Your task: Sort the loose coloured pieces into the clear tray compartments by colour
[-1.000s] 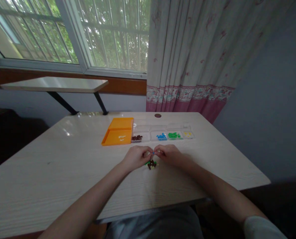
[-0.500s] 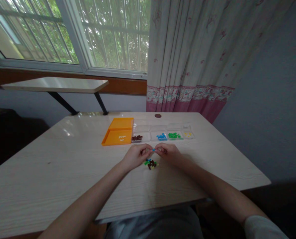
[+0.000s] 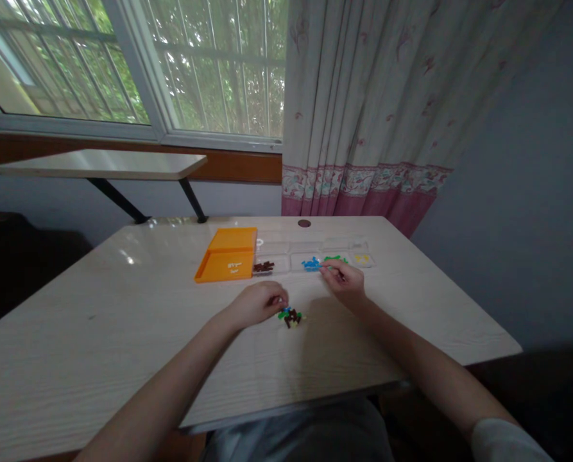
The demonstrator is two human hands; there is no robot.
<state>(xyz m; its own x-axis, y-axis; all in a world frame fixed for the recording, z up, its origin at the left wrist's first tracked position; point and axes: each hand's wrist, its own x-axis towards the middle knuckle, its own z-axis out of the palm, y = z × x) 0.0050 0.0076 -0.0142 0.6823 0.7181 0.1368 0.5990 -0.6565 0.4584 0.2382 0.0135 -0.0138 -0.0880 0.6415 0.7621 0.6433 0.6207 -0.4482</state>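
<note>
Lying at one o'clock from the brick cluster [image 3: 292, 317], presumably sorted for reach, blue pieces [image 3: 310, 264] adjoin the pinched right hand [image 3: 346, 282], the left hand [image 3: 258, 301] half-curled at ten o'clock, both grips' contents unclear.

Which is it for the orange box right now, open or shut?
Open: the orange box has its two halves spread apart, and white pieces show inside the nearer half.
</note>
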